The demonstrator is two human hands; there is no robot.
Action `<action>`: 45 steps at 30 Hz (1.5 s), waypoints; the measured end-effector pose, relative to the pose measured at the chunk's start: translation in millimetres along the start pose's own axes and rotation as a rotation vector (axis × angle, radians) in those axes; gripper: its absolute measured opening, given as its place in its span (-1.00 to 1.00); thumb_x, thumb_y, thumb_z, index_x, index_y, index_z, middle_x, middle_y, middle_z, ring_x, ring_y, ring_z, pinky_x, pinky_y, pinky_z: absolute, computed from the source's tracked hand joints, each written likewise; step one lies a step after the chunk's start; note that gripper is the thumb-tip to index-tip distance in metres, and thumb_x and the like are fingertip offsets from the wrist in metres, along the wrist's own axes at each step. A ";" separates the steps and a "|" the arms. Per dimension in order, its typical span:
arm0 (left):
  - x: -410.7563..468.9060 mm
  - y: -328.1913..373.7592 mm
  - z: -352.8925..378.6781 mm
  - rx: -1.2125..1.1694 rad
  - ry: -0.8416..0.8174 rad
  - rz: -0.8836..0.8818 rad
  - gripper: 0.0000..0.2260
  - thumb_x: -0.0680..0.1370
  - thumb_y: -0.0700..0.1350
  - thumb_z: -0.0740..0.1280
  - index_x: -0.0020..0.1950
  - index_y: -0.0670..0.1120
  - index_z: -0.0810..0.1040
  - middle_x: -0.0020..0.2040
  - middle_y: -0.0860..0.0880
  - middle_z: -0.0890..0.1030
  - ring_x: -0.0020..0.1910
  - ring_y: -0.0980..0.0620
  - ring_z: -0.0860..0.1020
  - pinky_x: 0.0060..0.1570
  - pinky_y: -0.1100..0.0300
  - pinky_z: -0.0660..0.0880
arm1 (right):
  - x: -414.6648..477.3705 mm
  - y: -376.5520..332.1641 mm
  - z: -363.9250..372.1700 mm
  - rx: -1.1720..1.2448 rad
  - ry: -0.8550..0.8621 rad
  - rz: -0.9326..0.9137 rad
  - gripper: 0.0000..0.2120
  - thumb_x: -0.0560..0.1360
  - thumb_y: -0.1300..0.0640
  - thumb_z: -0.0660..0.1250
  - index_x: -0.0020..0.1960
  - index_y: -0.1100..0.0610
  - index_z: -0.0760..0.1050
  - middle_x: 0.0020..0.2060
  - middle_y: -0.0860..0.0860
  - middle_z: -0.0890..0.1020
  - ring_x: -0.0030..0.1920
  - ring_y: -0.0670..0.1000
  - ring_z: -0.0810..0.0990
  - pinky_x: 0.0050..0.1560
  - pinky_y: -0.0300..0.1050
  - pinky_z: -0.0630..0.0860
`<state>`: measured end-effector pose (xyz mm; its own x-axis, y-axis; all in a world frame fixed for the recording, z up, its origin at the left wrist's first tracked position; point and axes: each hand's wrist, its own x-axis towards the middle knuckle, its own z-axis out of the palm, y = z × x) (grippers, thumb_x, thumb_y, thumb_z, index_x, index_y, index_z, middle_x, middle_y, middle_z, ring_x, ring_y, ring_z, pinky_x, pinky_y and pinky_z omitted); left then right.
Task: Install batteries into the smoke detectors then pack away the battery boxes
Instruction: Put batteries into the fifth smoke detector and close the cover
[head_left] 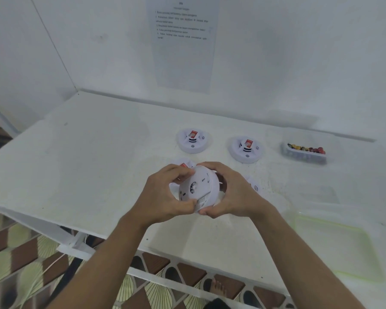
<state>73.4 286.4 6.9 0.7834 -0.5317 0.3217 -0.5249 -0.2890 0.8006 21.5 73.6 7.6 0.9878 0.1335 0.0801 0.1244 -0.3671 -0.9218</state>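
1. Detector (pixel 198 188) held up over the table (pixel 98 166), mid-front, with its back face tilted toward the camera
2. Left hand (pixel 165 192): fingers curled over the upper-left rim, thumb pinching the lower edge by the label
3. Right hand (pixel 230 192): fingers wrapped round the right side, thumb under the bottom edge; both hands clamped on the shell
4. Step, as I read it: opening the back to reach the battery bay; cannot tell whether it opens by twisting or prying
5. To do it well: one hand fixes the body while the other works the cover; grip the rim, not the vents; stay low over the table in case a part drops
6. Back-left detector (pixel 193 141) and back-right detector (pixel 246 150) lie further off, a red-and-white item on each
7. Tub (pixel 305 153) of batteries at the right, well apart; once the bay is open, free one hand and check polarity before seating
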 end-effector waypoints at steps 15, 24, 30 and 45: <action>-25.0 -37.2 -32.0 0.051 0.024 -0.188 -0.43 0.24 0.15 0.44 0.22 0.00 0.60 0.10 0.11 0.61 0.06 0.19 0.59 0.08 0.36 0.52 | -8.5 9.6 29.3 0.023 0.130 -0.030 -0.12 0.22 0.18 0.67 0.45 0.05 0.35 0.26 -0.13 0.56 0.29 0.01 0.56 0.23 -0.06 0.60; -47.3 -64.7 -51.6 0.459 -0.313 -0.271 -0.25 0.21 0.29 0.26 0.34 -0.02 0.53 0.16 0.09 0.46 0.21 0.03 0.40 0.16 0.21 0.35 | -18.9 20.0 40.8 0.231 0.269 0.079 -0.08 0.23 0.34 0.67 0.47 0.03 0.32 0.33 -0.04 0.52 0.31 -0.06 0.55 0.07 -0.04 0.66; -44.8 -50.9 -54.3 0.327 -0.175 -0.176 -0.50 0.42 0.26 0.26 0.33 0.16 0.51 0.24 0.13 0.47 0.23 0.21 0.37 0.20 0.23 0.33 | -22.4 13.0 50.6 0.282 0.199 0.055 -0.09 0.22 0.44 0.62 0.44 0.08 0.29 0.28 -0.06 0.51 0.29 -0.07 0.53 -0.12 -0.10 0.66; -11.9 1.1 -37.1 0.188 -0.111 -0.084 -0.84 0.58 -0.11 0.38 0.12 0.08 0.65 0.00 0.12 0.55 0.02 0.18 0.52 -0.13 0.51 0.32 | -18.9 -3.6 62.2 0.254 0.079 0.020 -0.09 0.27 0.53 0.56 0.48 0.06 0.30 0.28 -0.07 0.55 0.33 -0.02 0.54 0.15 -0.14 0.58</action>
<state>75.9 321.9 22.7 0.7906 -0.5814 0.1921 -0.5207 -0.4734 0.7105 -3.4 129.7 -14.2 0.9953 0.0531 0.0811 0.0872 -0.1253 -0.9883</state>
